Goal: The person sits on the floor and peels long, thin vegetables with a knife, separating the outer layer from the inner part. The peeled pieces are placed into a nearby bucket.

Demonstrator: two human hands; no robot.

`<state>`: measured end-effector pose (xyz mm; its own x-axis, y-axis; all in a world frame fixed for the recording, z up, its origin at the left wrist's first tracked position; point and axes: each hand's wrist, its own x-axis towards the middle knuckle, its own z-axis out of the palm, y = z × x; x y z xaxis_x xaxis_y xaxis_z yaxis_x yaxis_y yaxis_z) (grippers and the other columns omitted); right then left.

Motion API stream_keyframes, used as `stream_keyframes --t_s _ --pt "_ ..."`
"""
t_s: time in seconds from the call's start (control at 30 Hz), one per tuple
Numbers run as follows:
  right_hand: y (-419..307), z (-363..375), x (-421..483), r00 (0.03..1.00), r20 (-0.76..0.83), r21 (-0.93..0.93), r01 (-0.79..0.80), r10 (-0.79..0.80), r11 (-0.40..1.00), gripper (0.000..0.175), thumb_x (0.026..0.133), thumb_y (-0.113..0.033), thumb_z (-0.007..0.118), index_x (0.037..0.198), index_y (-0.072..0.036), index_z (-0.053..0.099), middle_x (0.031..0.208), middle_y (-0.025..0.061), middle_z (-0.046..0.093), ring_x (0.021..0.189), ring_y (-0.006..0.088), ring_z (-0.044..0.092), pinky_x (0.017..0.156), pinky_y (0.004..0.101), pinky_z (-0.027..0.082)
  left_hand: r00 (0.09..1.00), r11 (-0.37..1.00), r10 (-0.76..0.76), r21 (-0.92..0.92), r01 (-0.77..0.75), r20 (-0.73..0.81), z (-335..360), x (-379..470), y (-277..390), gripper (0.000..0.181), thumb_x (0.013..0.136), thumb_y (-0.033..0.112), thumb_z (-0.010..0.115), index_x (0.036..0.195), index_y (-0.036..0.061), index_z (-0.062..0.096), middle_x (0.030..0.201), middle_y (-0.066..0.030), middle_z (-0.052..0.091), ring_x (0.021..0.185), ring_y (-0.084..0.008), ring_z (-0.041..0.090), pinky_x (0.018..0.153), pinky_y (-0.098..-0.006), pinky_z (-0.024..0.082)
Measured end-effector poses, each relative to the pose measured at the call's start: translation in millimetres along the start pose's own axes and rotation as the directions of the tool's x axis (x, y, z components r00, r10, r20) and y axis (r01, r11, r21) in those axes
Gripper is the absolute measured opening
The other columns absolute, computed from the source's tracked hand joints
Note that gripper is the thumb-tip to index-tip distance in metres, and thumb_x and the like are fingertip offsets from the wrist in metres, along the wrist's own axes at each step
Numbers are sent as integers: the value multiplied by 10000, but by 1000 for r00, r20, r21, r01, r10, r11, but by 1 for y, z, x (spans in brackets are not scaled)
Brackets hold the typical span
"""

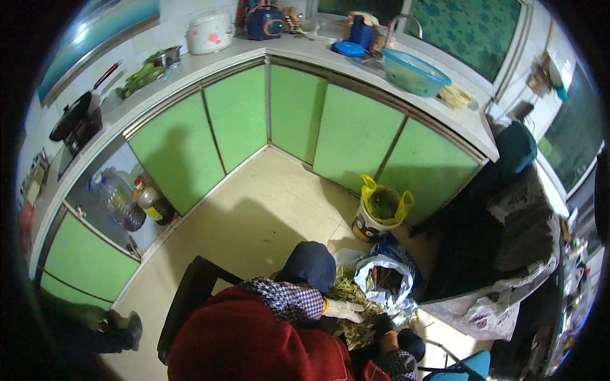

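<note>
Below me, a heap of dry-looking, yellow-green plant stalks and leaves [350, 288] lies between my knees. My left hand [344, 310], in what looks like a pale glove with a yellow cuff, lies flat on the heap, fingers stretched to the right. My right hand [384, 328] looks dark-gloved and is at the heap's right side; its fingers blend into shadow. Just beyond it stands an opened bag with a silvery lining [383, 281], brown matter inside. Behind the bag is a bin [369, 226] with an owl-like face, lined by a yellow plastic bag [402, 207] holding greenery.
Green cabinets [360, 131] run below an L-shaped counter [300, 47]. A blue basin [417, 74] sits on it. Plastic bottles [152, 205] stand in an open cabinet at left. A large dark container [476, 257] is at right. Another person's shoe [135, 331] shows at lower left.
</note>
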<state>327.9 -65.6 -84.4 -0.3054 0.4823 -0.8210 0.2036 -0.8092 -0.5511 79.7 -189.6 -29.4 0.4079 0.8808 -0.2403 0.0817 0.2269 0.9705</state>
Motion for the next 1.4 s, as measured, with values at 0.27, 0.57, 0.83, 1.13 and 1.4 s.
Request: stream_keyframes --t_s 0.27,0.57,0.83,1.13,1.4 --pt "20 15 -10 999 -32 -22 -4 3 1000 384 861 -366 582 1156 -122 570 950 67 611 787 249 559 645 393 485 995 972 -9 233 -16 104 -2 5 1 742 833 499 527 1328 -36 387 1324 -198 439 1182 -240 448 954 -302 370" --pt "20 18 -9 1000 -29 -5 -3 3 1000 373 860 -346 586 1156 -120 567 972 70 604 819 251 566 658 402 493 988 987 -63 153 42 138 11 23 -19 510 789 441 591 1038 -3 552 1171 -178 530 1049 -250 515 860 -343 401" --pt "18 24 0 1000 -3 33 17 -17 999 364 859 -328 589 1156 -119 564 991 74 597 847 253 573 668 410 500 977 959 -211 187 215 -41 20 28 -23 609 741 377 630 1152 -58 515 1161 -253 531 949 -270 572 771 -384 465" --pt "40 10 16 995 81 263 36 -60 964 355 858 -308 593 1156 -117 561 1012 77 590 878 255 580 680 418 507 945 922 -264 -338 189 -193 15 8 10 296 870 360 541 926 69 534 628 -21 480 484 -105 436 422 -293 379" --pt "32 30 15 822 39 -574 484 -568 660 344 890 -287 529 1165 -83 561 911 141 629 721 268 605 636 398 497 830 471 -556 -838 277 -38 4 9 -14 253 879 213 567 1049 53 469 911 -122 573 728 -227 626 676 -408 565"
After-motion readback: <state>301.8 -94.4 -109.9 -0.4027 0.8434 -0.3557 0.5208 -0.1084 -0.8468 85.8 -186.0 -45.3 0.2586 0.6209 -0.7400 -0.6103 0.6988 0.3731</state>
